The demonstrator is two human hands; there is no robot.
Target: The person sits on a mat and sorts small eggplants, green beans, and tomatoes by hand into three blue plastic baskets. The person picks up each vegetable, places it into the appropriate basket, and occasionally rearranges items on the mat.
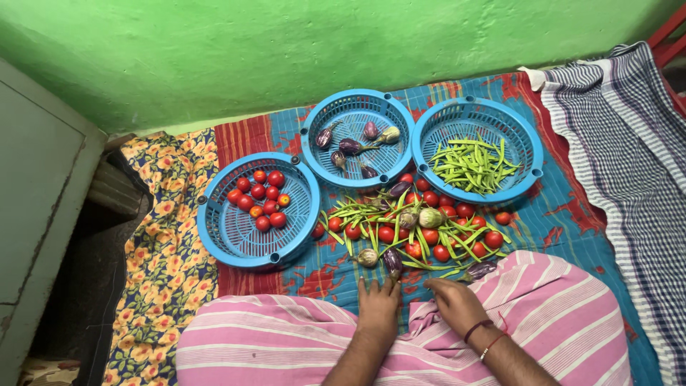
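Resting near the front edge of the vegetable heap, our left hand (pixel 377 307) lies flat, palm down, fingers spread and holding nothing; its fingertips reach a small purple eggplant (pixel 392 260) just ahead of them, though we cannot tell whether they touch it. Our right hand (pixel 454 303) sits just beside the left, fingers loosely curled toward the cloth, nothing visibly grasped; whether a bean is pinched beneath it we cannot tell.

Directly ahead of both hands lies the mixed pile (pixel 418 227): tomatoes, green beans and small eggplants heaped together on the patterned blue cloth (pixel 564 214). Beyond and left of the left hand, a blue basket (pixel 214 229) holds tomatoes only. Straight beyond the pile, a second blue basket (pixel 314 121) holds eggplants. Beyond and right of the right hand, a third blue basket (pixel 532 143) holds green beans. Both forearms cross pink striped fabric (pixel 286 336).
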